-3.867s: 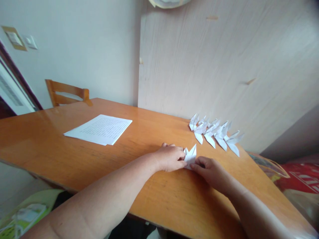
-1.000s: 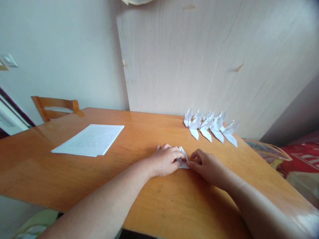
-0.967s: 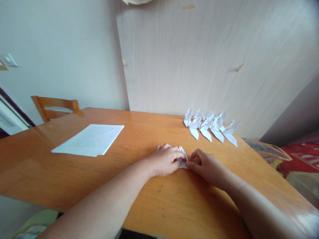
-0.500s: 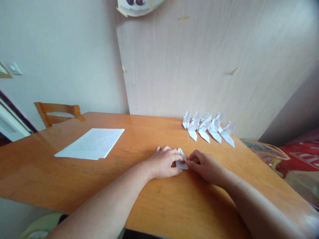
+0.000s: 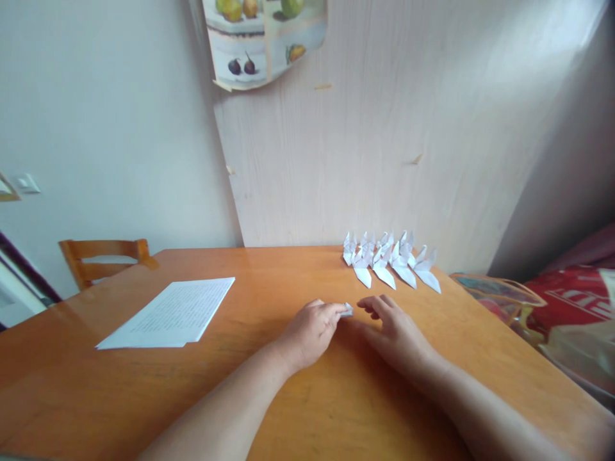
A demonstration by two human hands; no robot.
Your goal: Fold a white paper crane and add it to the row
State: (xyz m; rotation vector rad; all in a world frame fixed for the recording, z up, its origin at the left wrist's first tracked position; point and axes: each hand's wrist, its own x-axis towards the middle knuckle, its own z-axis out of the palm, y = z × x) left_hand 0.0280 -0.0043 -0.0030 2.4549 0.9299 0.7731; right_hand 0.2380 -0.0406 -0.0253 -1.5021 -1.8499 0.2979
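Between the thumb and fingers of my left hand (image 5: pixel 313 331) is a small piece of folded white paper (image 5: pixel 346 310), held just above the table. Most of it is hidden by the fingers. Just to its right, my right hand (image 5: pixel 391 330) is apart from the paper, its fingers loosely bent and spread with nothing in them. Beyond the hands, several folded paper cranes (image 5: pixel 383 272) stand in rows near the table's far right edge.
A stack of handwritten sheets (image 5: pixel 168 315) lies on the left of the wooden table (image 5: pixel 269 269). Past the far left edge is a wooden chair (image 5: pixel 108 250). Red and clear bags (image 5: pixel 576 298) sit off the right edge. A fruit painting (image 5: pixel 266 38) hangs on the wall panel.
My right hand has let go of the folded paper and opened. The left hand has lifted and turned the paper, which now shows less. The view has tilted upward.
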